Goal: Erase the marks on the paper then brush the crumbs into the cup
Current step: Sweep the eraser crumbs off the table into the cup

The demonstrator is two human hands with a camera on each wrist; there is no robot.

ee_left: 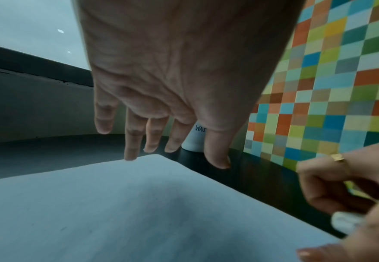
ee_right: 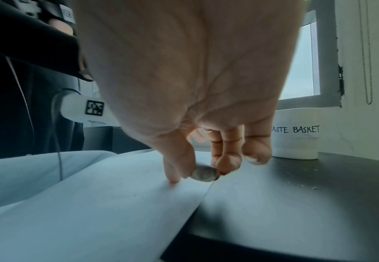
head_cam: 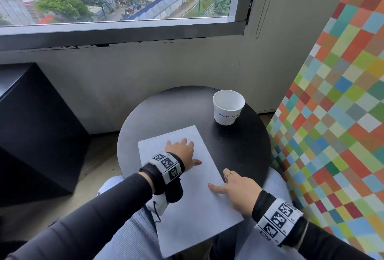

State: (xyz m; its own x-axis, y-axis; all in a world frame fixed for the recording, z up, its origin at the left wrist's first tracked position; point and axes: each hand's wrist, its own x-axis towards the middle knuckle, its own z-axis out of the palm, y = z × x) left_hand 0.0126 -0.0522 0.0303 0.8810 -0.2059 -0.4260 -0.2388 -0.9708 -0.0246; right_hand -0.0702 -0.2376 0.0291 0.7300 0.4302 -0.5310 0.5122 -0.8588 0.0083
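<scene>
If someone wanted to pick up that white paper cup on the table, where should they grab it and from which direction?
Grip the cup round its side wall, below the rim, coming from the near side. It stands upright with its mouth open, and it tapers toward the base, so fingers round the wider upper part should not slip. The right hand is nearer, but it already holds an eraser; the left hand rests on the paper.

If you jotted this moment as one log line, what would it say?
left hand: flat on paper | right hand: pinching eraser at paper's right edge | cup: upright, far right of table
</scene>
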